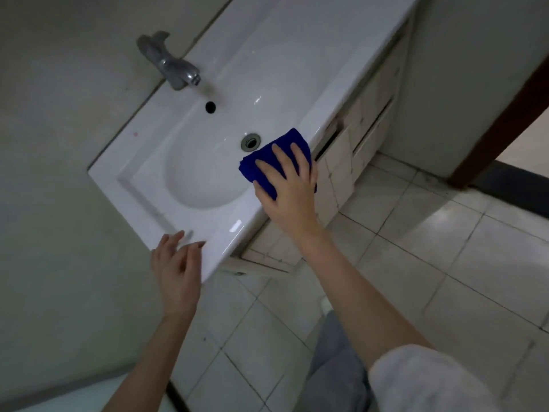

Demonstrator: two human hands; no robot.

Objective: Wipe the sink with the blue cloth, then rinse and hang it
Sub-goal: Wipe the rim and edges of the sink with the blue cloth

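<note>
White sleeve (430, 379) sits closest in the head view, bunched on the right forearm that leads up to the right hand (289, 185). Its grip is spread: straight fingers press the folded blue cloth (289, 137) flat on the front rim of the sink (208, 185), just right of the drain (251, 141). Part of the cloth hangs over the edge above the cabinet (365, 114).

Nothing pinches the cloth, so a stroke away from the drain could likely push it off the rim and drop it onto the floor tiles (416, 248).

Well below and left of the drain, the left hand (176, 263) has a loosely spread grip and holds nothing. Its fingertips just touch the corner of the counter. The glazed surface looks slick, so that light brace may slide if weight goes on it.

Rinsing means reaching to the tap (175, 69) beyond the drain, where the sleeve could get splashed.
</note>
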